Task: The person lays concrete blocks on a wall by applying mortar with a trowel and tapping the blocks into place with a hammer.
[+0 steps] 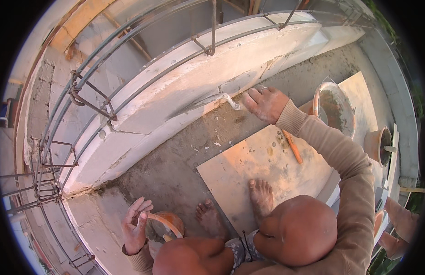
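Observation:
My right hand [267,104], with a ring on one finger, is closed at the foot of the pale block wall [175,89]. From it runs the bent, whitish shank of a trowel [231,101], and its thin blade lies along the wall's lower face. The trowel's handle is hidden inside my fist. My left hand [136,223] is raised at the lower left with its fingers stretched apart and holds nothing. Just beside it stands a small orange bucket [170,223], partly behind my knee.
A board [240,167] lies under my bare right foot, with an orange-handled tool [292,146] on it. A bucket of grey mix [335,110] and a smaller bucket [377,145] stand to the right. Steel reinforcing bars [91,75] rise along the wall's far side. Small chips dot the rough floor [175,156].

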`<control>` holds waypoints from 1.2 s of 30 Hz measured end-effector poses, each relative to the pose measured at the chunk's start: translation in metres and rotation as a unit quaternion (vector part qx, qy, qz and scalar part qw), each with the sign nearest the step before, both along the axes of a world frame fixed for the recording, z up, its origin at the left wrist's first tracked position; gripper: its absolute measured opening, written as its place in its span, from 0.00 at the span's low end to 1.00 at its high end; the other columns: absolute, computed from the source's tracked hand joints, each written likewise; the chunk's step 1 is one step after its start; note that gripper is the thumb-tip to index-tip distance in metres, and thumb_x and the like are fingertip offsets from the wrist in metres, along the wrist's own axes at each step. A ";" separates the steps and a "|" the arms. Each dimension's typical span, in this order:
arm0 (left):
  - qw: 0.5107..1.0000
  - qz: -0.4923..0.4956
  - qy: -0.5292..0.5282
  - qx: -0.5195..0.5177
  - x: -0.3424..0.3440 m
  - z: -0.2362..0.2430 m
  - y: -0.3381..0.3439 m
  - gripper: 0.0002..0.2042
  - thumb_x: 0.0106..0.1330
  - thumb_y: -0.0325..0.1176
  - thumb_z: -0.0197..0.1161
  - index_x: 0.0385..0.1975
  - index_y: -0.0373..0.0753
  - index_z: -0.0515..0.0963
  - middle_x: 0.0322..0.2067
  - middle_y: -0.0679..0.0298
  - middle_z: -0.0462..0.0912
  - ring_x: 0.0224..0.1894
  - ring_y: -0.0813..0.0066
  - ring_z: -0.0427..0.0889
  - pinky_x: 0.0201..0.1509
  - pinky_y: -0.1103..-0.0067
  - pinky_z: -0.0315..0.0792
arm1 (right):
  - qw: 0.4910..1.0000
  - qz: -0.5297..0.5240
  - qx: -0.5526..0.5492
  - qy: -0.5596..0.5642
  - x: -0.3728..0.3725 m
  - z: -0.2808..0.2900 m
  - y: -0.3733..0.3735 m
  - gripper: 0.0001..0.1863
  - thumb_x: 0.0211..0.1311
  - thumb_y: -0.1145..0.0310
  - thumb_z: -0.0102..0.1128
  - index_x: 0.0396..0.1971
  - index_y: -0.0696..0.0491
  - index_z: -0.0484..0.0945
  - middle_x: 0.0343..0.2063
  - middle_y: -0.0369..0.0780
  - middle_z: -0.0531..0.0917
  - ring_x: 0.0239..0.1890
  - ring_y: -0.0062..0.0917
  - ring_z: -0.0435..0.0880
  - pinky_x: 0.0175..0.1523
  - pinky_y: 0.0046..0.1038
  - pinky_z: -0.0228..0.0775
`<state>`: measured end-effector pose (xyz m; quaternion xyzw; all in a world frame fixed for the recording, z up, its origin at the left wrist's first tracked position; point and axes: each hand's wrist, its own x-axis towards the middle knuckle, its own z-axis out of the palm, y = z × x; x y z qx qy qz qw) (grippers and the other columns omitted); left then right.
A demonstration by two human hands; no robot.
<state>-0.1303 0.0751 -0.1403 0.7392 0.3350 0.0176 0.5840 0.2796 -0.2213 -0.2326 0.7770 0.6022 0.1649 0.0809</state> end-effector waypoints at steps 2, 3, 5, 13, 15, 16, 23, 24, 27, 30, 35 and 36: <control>1.000 0.001 0.000 -0.018 0.002 -0.004 -0.007 0.31 0.70 0.44 0.66 0.63 0.24 0.68 0.52 0.45 0.81 0.54 0.60 0.82 0.61 0.68 0.75 | 0.999 -0.003 -0.033 0.022 -0.005 -0.002 0.004 0.14 0.63 0.69 0.57 0.47 0.55 0.71 0.34 0.41 0.80 0.35 0.32 0.87 0.34 0.33 0.83; 1.000 -0.001 -0.004 -0.021 0.005 -0.005 -0.008 0.31 0.70 0.44 0.66 0.63 0.24 0.68 0.52 0.45 0.81 0.54 0.60 0.82 0.61 0.68 0.74 | 0.999 -0.006 -0.043 0.029 -0.005 -0.003 0.007 0.13 0.64 0.70 0.57 0.48 0.55 0.71 0.35 0.42 0.80 0.36 0.33 0.88 0.34 0.33 0.83; 1.000 -0.018 -0.006 -0.008 0.005 -0.001 -0.007 0.31 0.70 0.44 0.66 0.63 0.24 0.68 0.52 0.45 0.81 0.54 0.60 0.82 0.61 0.68 0.74 | 0.993 -0.031 -0.106 0.044 -0.007 -0.010 0.010 0.14 0.63 0.69 0.57 0.47 0.55 0.71 0.34 0.42 0.80 0.35 0.32 0.87 0.34 0.33 0.82; 1.000 -0.025 -0.006 -0.008 0.017 0.002 -0.010 0.31 0.69 0.43 0.67 0.63 0.25 0.69 0.52 0.44 0.81 0.54 0.59 0.82 0.61 0.67 0.75 | 0.997 -0.029 -0.053 0.048 -0.007 0.002 0.008 0.16 0.63 0.69 0.57 0.49 0.54 0.69 0.34 0.42 0.80 0.34 0.32 0.87 0.32 0.33 0.82; 0.999 -0.036 0.000 0.000 0.019 0.006 -0.010 0.31 0.69 0.43 0.67 0.63 0.26 0.69 0.52 0.44 0.81 0.54 0.59 0.82 0.61 0.67 0.75 | 0.988 -0.043 -0.137 0.065 -0.010 0.007 0.010 0.17 0.62 0.69 0.58 0.50 0.55 0.68 0.35 0.42 0.79 0.35 0.32 0.87 0.33 0.32 0.82; 0.999 -0.036 0.000 0.002 0.016 0.006 -0.007 0.31 0.69 0.43 0.67 0.63 0.25 0.69 0.52 0.44 0.82 0.54 0.59 0.82 0.61 0.67 0.74 | 0.986 -0.046 -0.142 0.069 -0.006 0.009 0.008 0.17 0.64 0.69 0.56 0.51 0.55 0.68 0.37 0.43 0.80 0.38 0.34 0.87 0.37 0.34 0.82; 0.999 -0.031 -0.001 -0.020 0.029 -0.004 -0.004 0.29 0.70 0.39 0.66 0.63 0.24 0.69 0.52 0.45 0.81 0.54 0.60 0.82 0.61 0.68 0.74 | 0.988 -0.084 -0.104 0.082 0.047 0.022 -0.040 0.27 0.59 0.62 0.66 0.55 0.55 0.67 0.44 0.44 0.79 0.49 0.36 0.84 0.51 0.35 0.81; 0.999 -0.032 -0.002 -0.028 0.031 -0.006 -0.004 0.28 0.70 0.39 0.66 0.63 0.24 0.69 0.52 0.45 0.81 0.54 0.60 0.82 0.61 0.68 0.74 | 0.978 -0.101 -0.156 0.097 0.052 0.022 -0.042 0.30 0.56 0.60 0.69 0.55 0.55 0.67 0.45 0.44 0.78 0.50 0.36 0.84 0.52 0.34 0.80; 0.998 -0.040 -0.006 -0.039 0.036 -0.012 -0.002 0.28 0.71 0.38 0.66 0.63 0.24 0.68 0.53 0.45 0.81 0.55 0.59 0.82 0.61 0.69 0.74 | 0.975 -0.106 -0.183 0.061 0.057 0.008 -0.050 0.37 0.46 0.56 0.75 0.55 0.53 0.67 0.45 0.43 0.78 0.46 0.36 0.84 0.51 0.33 0.79; 0.998 -0.053 0.005 -0.023 0.048 -0.010 0.000 0.28 0.71 0.37 0.65 0.63 0.24 0.68 0.52 0.46 0.81 0.55 0.59 0.82 0.62 0.69 0.73 | 0.996 -0.055 -0.028 0.061 0.066 0.011 -0.058 0.28 0.52 0.61 0.69 0.53 0.50 0.69 0.43 0.40 0.79 0.42 0.34 0.84 0.47 0.33 0.79; 0.998 -0.054 0.004 -0.044 0.054 -0.016 -0.001 0.29 0.70 0.38 0.66 0.63 0.24 0.68 0.52 0.45 0.81 0.55 0.59 0.81 0.62 0.69 0.73 | 0.991 -0.048 -0.122 -0.020 0.075 0.002 -0.051 0.17 0.55 0.67 0.60 0.45 0.51 0.71 0.36 0.38 0.79 0.38 0.32 0.84 0.39 0.32 0.78; 0.998 -0.054 0.005 -0.041 0.054 -0.015 0.000 0.29 0.70 0.39 0.66 0.63 0.24 0.68 0.52 0.45 0.81 0.55 0.59 0.81 0.62 0.69 0.73 | 0.986 -0.052 -0.156 -0.018 0.074 0.003 -0.048 0.17 0.55 0.67 0.61 0.44 0.52 0.71 0.36 0.38 0.79 0.38 0.32 0.84 0.39 0.32 0.77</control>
